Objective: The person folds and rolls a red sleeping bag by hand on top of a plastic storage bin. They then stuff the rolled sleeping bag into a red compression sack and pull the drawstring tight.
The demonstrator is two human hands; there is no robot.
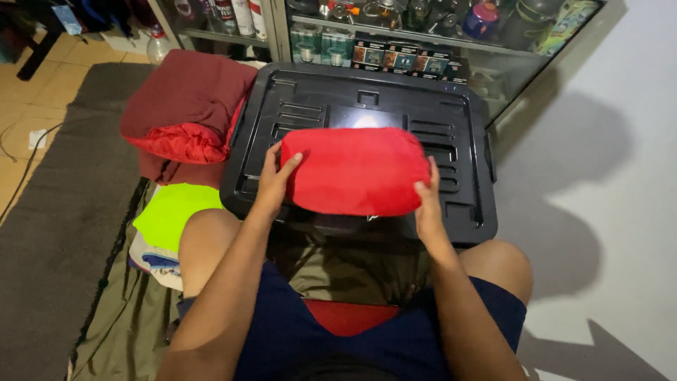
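Both hands (pixel 275 180) grip red bundle (pixel 355 171) lengthwise, left-right.

Behind the glass of the cabinet (pixel 493 67) at the top, a row of dark boxes (pixel 402 56) with orange-brown pictures stands on the lower shelf. Left of them stand two teal boxes (pixel 321 44). Further left, upright cans (pixel 240 15) carry white and red labels. A blue-lidded bottle (pixel 158 44) stands on the floor.
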